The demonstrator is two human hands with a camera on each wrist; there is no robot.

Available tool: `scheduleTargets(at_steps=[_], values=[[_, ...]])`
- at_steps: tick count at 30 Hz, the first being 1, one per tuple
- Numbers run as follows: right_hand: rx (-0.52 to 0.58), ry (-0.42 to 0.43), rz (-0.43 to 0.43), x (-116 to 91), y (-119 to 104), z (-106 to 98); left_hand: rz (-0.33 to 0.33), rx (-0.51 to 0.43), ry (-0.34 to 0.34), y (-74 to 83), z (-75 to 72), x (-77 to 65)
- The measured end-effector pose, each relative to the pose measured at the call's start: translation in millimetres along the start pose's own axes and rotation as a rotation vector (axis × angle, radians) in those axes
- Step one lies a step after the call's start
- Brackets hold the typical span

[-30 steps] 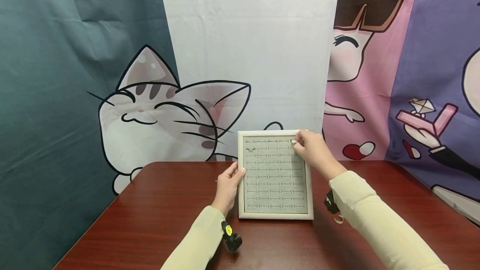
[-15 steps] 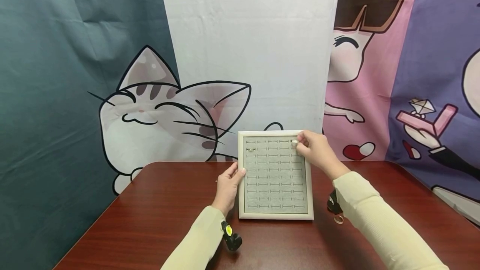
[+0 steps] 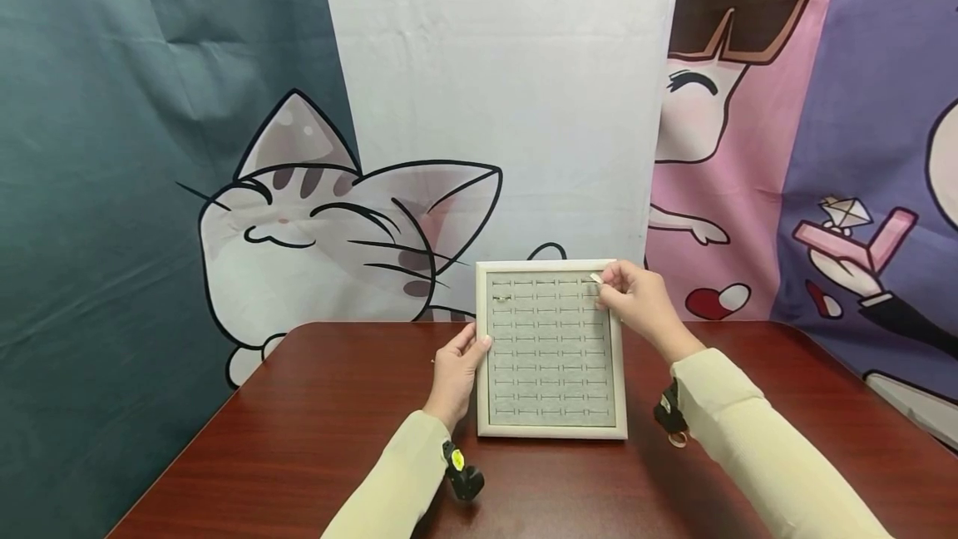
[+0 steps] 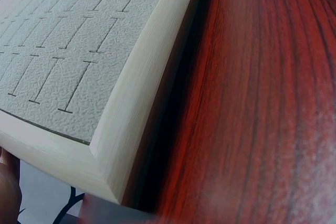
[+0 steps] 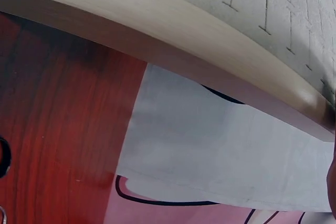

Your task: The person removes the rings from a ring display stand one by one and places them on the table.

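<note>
A ring display board (image 3: 550,339) with a cream frame and a grey slotted pad stands propped up on the table. My left hand (image 3: 454,373) grips its left edge, the thumb over the front of the frame. At the top right corner, my right hand (image 3: 636,302) pinches a small pale ring (image 3: 595,279) between thumb and fingers, close to the end slot of the top row. Another ring (image 3: 501,299) sits in a slot at the left of the second row. In the right wrist view, the frame (image 5: 173,30) fills the top; only a sliver of hand shows at the right edge.
The dark red wooden table (image 3: 314,439) extends around the board. One loose ring (image 3: 677,440) lies on it to the right, below my right wrist camera (image 3: 669,410). Behind the table hangs a printed cartoon curtain (image 3: 509,90).
My right hand has shifted slightly right, and the ring in its fingers has tilted away from the slot. The left hand and the board stay where they were.
</note>
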State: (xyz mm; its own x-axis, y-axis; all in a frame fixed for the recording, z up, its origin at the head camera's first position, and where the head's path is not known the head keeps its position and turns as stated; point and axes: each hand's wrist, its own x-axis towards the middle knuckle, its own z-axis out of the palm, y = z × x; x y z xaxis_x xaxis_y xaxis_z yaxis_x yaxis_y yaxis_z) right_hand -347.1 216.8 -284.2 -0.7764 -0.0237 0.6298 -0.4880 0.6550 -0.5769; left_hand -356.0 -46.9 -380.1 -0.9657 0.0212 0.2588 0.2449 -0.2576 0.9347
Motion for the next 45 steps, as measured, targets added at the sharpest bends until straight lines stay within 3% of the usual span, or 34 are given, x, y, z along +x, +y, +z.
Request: scheduleTargets(at_steps=[13, 25, 36, 45], values=[[-0.009, -0.017, 0.042, -38.8, 14.3, -11.8, -0.003, -0.002, 0.001, 1.6, 0.1, 1.0], [-0.014, -0.005, 0.150, -85.2, 30.8, -27.2, -0.006, 0.005, 0.009, -1.3, 0.0, 0.2], [0.066, -0.063, 0.315, -121.0, 40.1, -38.7, -0.007, 0.022, 0.020, -1.7, -0.7, -0.9], [0.047, -0.157, 0.312, -134.4, 37.4, -45.6, -0.004, 0.005, 0.020, -0.2, -0.7, -1.2]])
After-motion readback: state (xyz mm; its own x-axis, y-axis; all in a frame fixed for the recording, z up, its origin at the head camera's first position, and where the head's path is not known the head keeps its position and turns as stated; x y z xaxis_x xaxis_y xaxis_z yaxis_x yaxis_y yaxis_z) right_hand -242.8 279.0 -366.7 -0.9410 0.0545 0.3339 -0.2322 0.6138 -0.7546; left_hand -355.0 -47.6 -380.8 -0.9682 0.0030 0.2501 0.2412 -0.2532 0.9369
